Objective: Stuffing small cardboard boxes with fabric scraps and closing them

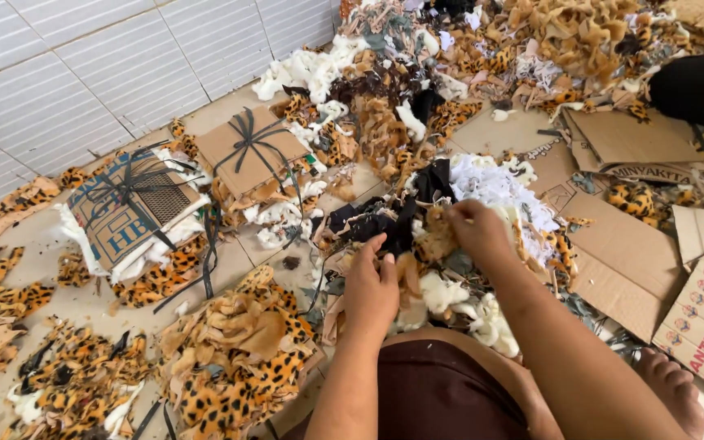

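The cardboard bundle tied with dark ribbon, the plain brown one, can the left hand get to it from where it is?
Probably yes. The left hand rests on the scrap pile, and the tied cardboard bundle lies ahead to its left with only loose fabric scraps between, nothing covering it.

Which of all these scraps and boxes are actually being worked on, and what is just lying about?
In hand:
- left hand and right hand, both in the mixed scrap pile
- black scraps by the left fingers

Lying about:
- two tied bundles under cardboard
- leopard-print scraps
- flattened cardboard
- white tiled wall
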